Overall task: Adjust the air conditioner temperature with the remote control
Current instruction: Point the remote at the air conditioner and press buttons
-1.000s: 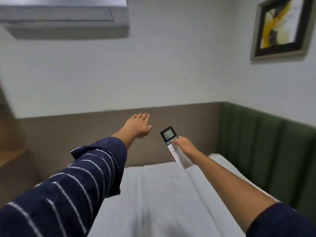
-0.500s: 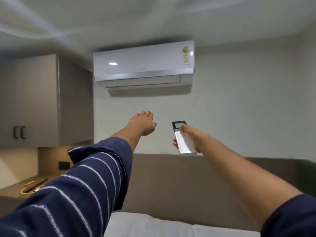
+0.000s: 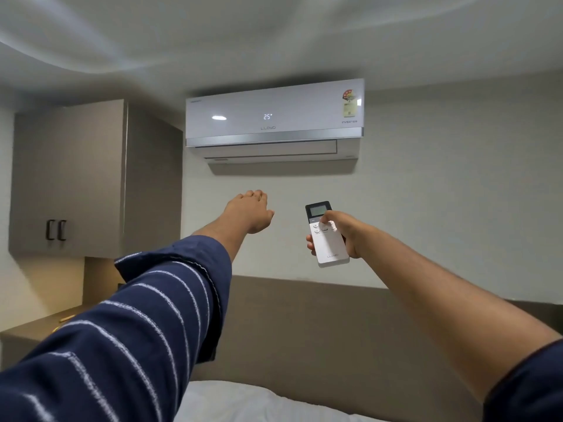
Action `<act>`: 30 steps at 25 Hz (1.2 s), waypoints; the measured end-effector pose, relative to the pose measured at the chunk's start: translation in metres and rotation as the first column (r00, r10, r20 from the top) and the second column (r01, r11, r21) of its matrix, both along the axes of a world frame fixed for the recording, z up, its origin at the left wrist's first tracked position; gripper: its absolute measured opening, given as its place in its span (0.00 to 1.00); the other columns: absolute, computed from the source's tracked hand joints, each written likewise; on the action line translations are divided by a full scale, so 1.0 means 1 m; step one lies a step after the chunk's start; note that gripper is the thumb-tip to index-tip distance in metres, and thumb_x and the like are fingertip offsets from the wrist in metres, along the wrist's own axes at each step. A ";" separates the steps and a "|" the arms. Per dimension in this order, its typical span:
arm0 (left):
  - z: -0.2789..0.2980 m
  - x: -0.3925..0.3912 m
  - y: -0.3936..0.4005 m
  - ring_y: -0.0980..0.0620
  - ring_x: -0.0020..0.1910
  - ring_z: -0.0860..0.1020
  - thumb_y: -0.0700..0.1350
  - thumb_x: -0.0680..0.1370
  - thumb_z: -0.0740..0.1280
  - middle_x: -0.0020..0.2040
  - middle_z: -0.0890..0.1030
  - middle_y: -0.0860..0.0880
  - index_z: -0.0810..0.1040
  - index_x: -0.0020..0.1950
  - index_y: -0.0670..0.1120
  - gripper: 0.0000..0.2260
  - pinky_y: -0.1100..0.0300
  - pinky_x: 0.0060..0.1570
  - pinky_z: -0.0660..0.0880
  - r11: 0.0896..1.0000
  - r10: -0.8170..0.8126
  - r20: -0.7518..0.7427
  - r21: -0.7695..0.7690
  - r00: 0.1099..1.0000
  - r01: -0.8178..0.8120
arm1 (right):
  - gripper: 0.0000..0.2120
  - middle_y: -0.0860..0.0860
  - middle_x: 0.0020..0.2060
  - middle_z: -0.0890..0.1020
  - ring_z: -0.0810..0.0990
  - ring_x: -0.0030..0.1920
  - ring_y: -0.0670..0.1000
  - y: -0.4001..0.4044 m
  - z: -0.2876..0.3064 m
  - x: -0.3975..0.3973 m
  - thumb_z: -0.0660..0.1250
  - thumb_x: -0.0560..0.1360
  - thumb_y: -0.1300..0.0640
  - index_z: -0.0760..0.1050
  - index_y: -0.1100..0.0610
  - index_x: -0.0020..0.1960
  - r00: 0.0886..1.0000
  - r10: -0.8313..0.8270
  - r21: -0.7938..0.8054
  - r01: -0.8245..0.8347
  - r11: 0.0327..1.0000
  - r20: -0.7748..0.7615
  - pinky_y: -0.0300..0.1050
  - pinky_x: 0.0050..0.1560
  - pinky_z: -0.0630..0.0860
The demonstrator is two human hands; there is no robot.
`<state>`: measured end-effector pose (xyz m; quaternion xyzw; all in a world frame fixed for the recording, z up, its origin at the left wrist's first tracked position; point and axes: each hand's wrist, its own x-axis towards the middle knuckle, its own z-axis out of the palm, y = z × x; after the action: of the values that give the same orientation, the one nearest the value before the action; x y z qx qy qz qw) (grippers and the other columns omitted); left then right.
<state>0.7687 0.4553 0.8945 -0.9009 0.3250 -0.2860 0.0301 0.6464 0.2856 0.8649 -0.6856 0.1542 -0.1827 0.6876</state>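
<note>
A white wall-mounted air conditioner (image 3: 274,117) hangs high on the far wall, and its front panel shows 25. My right hand (image 3: 347,233) holds a white remote control (image 3: 327,243) upright below the unit, its dark screen end pointing up. My thumb rests on the buttons just under the screen. My left hand (image 3: 249,213) is stretched forward, palm down, fingers together and holding nothing, left of the remote and apart from it.
A grey wall cabinet (image 3: 70,178) with two dark handles hangs at the left above a lit shelf (image 3: 36,327). A padded brown headboard (image 3: 320,324) runs along the wall, with white bedding (image 3: 243,403) below it.
The view has tilted up from the bed to the air conditioner. The remote has been raised towards the unit, and the panel now shows 25. My left arm stays stretched out.
</note>
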 end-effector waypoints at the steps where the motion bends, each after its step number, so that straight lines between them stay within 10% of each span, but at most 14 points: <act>1: 0.001 -0.001 -0.001 0.46 0.79 0.52 0.52 0.83 0.46 0.81 0.50 0.44 0.47 0.80 0.40 0.28 0.51 0.77 0.51 1.000 0.000 -0.001 -0.004 1.000 0.000 | 0.10 0.60 0.28 0.85 0.84 0.28 0.58 0.000 0.001 0.001 0.55 0.74 0.59 0.72 0.64 0.49 1.000 0.009 -0.008 -0.009 1.000 0.005 0.48 0.37 0.80; 30: -0.004 -0.013 0.029 0.45 0.80 0.51 0.52 0.83 0.45 0.81 0.49 0.44 0.47 0.80 0.40 0.28 0.51 0.78 0.51 0.999 0.043 0.011 -0.006 0.999 -0.043 | 0.12 0.61 0.37 0.82 0.82 0.32 0.58 0.039 0.005 -0.001 0.54 0.74 0.62 0.69 0.65 0.55 0.995 0.059 -0.034 -0.057 0.998 0.083 0.49 0.38 0.81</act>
<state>0.7556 0.4841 0.8904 -0.9063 0.3044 -0.2910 0.0356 0.6457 0.3248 0.8702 -0.6922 0.1023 -0.1937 0.6877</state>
